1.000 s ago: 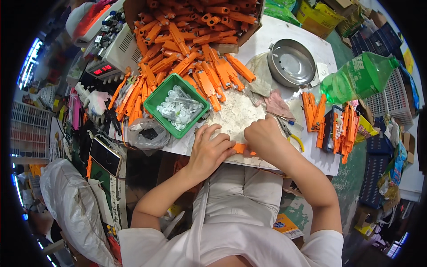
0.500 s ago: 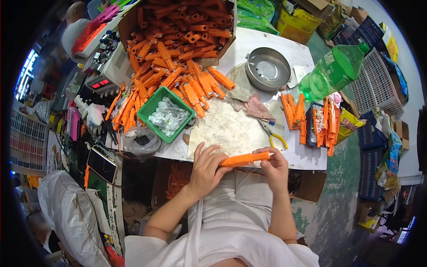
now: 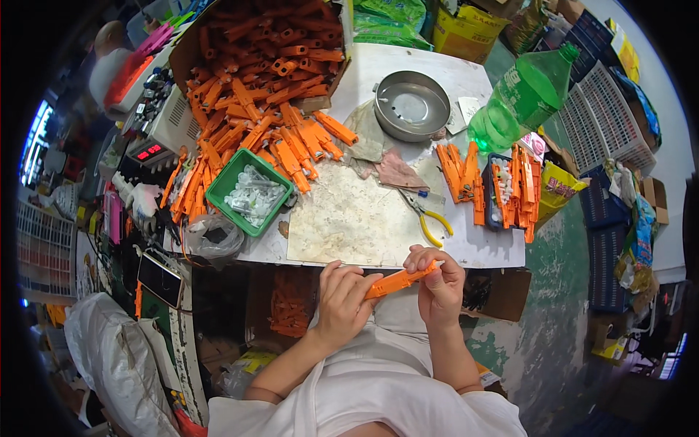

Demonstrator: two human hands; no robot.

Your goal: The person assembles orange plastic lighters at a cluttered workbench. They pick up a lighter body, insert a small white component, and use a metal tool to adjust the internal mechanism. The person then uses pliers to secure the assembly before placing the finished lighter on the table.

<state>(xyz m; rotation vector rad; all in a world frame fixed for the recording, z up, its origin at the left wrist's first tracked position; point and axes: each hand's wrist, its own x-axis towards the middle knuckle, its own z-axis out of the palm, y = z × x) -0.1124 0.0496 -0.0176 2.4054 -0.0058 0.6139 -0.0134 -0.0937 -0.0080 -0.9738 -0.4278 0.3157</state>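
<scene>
Between my two hands, just off the table's front edge, is a long orange plastic piece. My left hand is closed on its left end. The fingers and thumb of my right hand pinch its right end, which tilts slightly upward and is partly covered. Beyond my hands lies a stained pale work board. Pliers with yellow handles rest beside it. To the left, a green tray holds clear and whitish small plastic parts.
Orange pieces spill from a cardboard box at the back left. A round metal bowl, a green bottle and a small dark bin with orange pieces stand at the right. Cloths lie mid-table; a phone-like screen sits left.
The view has shifted, so the table items appear farther left and higher. My hands have come lower and closer to my body, with my right fingers now wrapped over the piece's right end.
</scene>
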